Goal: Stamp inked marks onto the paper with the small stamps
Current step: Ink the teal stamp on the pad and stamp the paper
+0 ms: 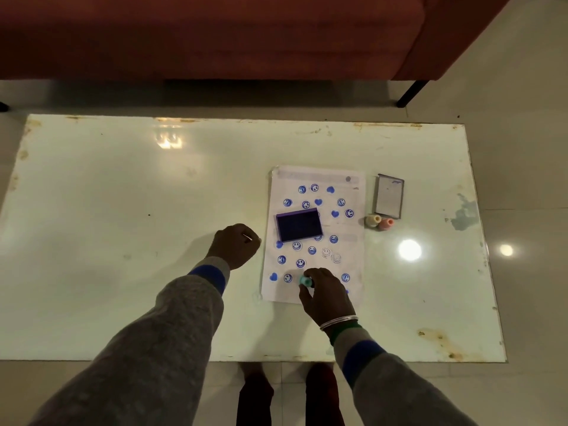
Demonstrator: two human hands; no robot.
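A white paper (344, 229) covered with several blue smiley and heart marks lies on the table. A blue ink pad (299, 224) sits on the paper's left middle. My right hand (327, 295) pinches a small teal stamp (306, 281) down near the paper's bottom edge. My left hand (235, 245) rests on the table just left of the paper with its fingers curled; whether it touches the paper's edge is unclear. Two more stamps, a cream one (372, 221) and a pink one (386, 224), lie right of the paper.
The ink pad's lid (388, 195) lies at the paper's upper right. The glossy white table (123, 192) has worn, rusty edges. A red sofa (215, 35) stands beyond the far edge. My feet show on the tiled floor below the near edge.
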